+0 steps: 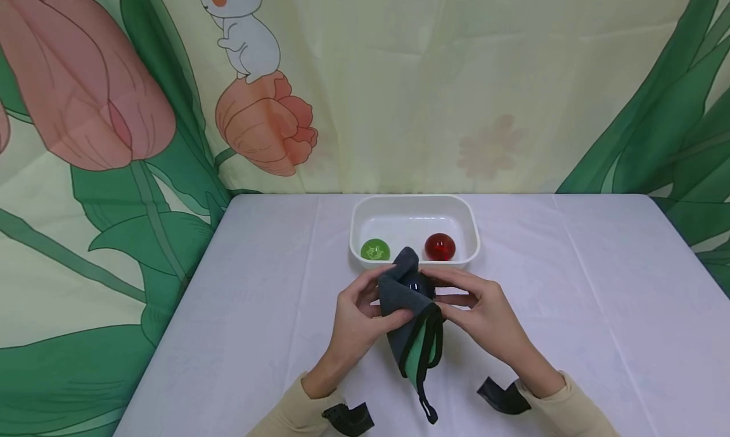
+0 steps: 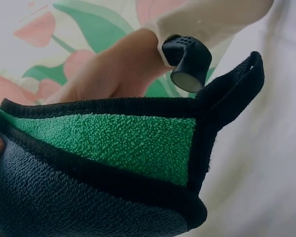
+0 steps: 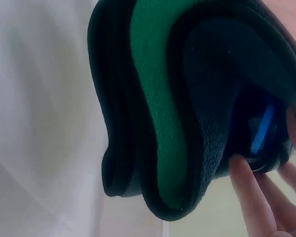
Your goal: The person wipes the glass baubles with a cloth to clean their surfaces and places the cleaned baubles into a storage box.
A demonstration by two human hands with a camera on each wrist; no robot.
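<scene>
A folded cloth (image 1: 399, 304), dark grey outside and green inside with black edging and a hanging loop, is held over the table in the head view. My left hand (image 1: 356, 316) grips its left side, thumb in front. Wrapped partly in the cloth is a shiny dark blue ball (image 1: 421, 285). My right hand (image 1: 485, 307) holds the ball and cloth from the right with fingertips and thumb. In the right wrist view, fingers (image 3: 251, 197) touch the ball (image 3: 259, 131). The left wrist view shows the cloth's green lining (image 2: 138, 143); most of the left hand is hidden there.
Just beyond the hands stands a white tray (image 1: 405, 228) with a green ball (image 1: 375, 250) at its near left and a red ball (image 1: 440, 247) at its near right. A white cloth (image 1: 570, 329) covers the table. Behind it hangs a printed curtain (image 1: 399, 107).
</scene>
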